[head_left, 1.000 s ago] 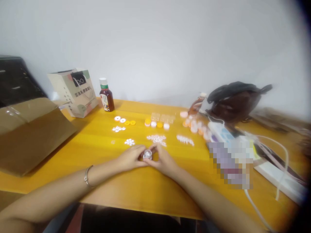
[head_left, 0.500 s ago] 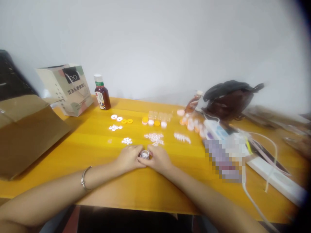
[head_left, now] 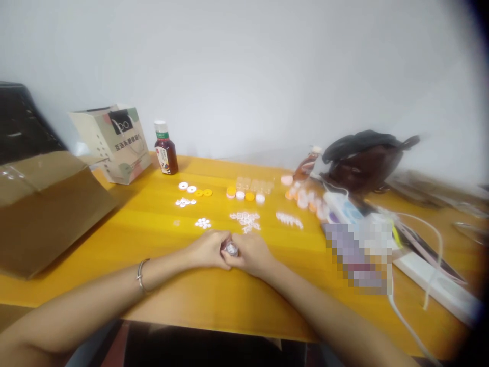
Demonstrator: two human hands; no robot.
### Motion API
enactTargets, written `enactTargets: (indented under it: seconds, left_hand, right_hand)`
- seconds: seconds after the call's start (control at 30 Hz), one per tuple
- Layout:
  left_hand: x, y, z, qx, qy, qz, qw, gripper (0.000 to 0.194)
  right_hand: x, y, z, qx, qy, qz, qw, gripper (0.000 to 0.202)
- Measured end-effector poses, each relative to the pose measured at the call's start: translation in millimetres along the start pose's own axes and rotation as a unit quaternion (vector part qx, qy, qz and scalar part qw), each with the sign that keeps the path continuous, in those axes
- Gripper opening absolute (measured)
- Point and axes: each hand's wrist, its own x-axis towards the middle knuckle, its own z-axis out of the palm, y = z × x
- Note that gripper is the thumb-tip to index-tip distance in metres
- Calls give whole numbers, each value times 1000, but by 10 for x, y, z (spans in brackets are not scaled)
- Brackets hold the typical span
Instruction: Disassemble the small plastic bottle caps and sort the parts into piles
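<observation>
Just above the tabletop near the front, my left hand [head_left: 209, 248] and my right hand [head_left: 252, 253] meet, both closed around a small clear round container [head_left: 231, 248]. Something whitish shows inside it, too blurred to name. Fingers cover most of its sides. Beyond the hands lie a cluster of small white discs [head_left: 202, 223], a heap of small white rings [head_left: 244, 220] and a row of small white pieces [head_left: 289, 220]. Farther back are white and yellow ring caps [head_left: 191, 189], more white discs [head_left: 185, 202], and a row of clear cups [head_left: 254, 184] behind white and yellow caps [head_left: 249, 196].
At left stand a cardboard box [head_left: 49, 214] and a paper bag [head_left: 126, 148], with a dark red bottle [head_left: 166, 155] beside them. On the right are orange and white capped containers [head_left: 305, 198], a second bottle [head_left: 306, 164], a dark bag [head_left: 362, 160], a power strip [head_left: 435, 283] and cables.
The view has shifted slightly, so everything sits a little farther right. My fingers have closed more tightly around the small clear container, and less of it shows.
</observation>
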Motion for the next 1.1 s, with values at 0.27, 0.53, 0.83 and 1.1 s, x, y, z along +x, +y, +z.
enactTargets:
  seconds: [0.27, 0.53, 0.83, 1.1]
  left_hand:
    - [-19, -44, -37, -35, -47, 33, 998, 25]
    - [-12, -93, -68, -38, -35, 46, 998, 26]
    - [14, -78, 27, 23, 11, 58, 998, 38]
    - [5, -42, 8, 24, 7, 63, 998, 33]
  right_hand:
    - [-5, 100, -206, 140, -57, -56, 987, 13]
    - [-46, 175, -278, 160, -47, -56, 984, 15]
    - [-7, 1, -134, 72, 16, 39, 997, 46]
    - [0, -51, -152, 82, 18, 55, 995, 30]
